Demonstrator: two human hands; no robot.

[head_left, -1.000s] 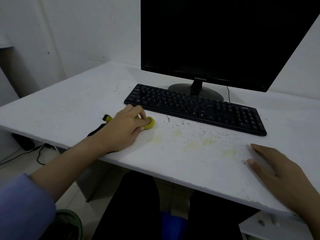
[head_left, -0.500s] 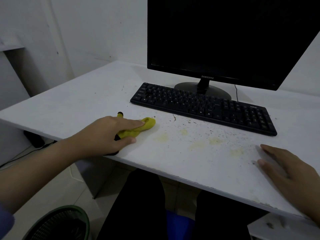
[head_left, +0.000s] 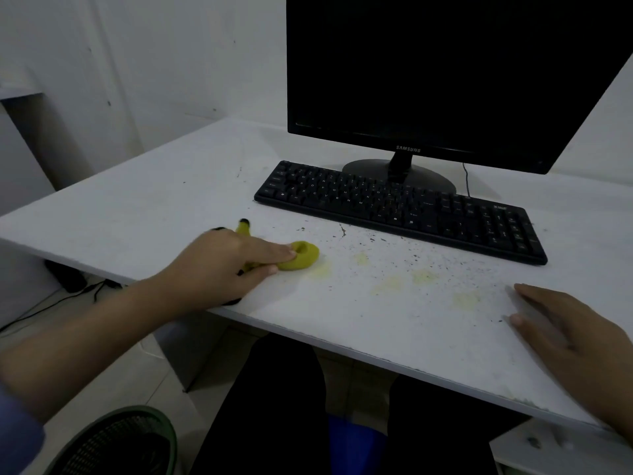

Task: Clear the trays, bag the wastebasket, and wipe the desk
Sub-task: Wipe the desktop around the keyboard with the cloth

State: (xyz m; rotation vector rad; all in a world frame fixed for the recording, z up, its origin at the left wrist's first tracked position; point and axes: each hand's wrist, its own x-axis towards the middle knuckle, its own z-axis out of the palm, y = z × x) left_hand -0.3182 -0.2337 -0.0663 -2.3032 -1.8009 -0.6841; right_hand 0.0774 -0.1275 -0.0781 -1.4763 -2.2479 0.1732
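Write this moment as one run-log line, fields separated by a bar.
step: wipe desk | left hand: presses yellow cloth | right hand: flat on desk | yellow stains: not yet wiped

The left hand rests near the front edge of the white bench, its extended fingers pressing a yellow cloth with black trim against the surface. Just right of the cloth, pale yellow stains and scattered dark specks spread across the bench. The right hand lies flat on the bench at its front right, fingers spread and straight. Behind the stains sits a black keyboard, and behind it a dark Samsung monitor on a round stand. Below the bench at lower left, a green mesh wastebasket stands on the floor.
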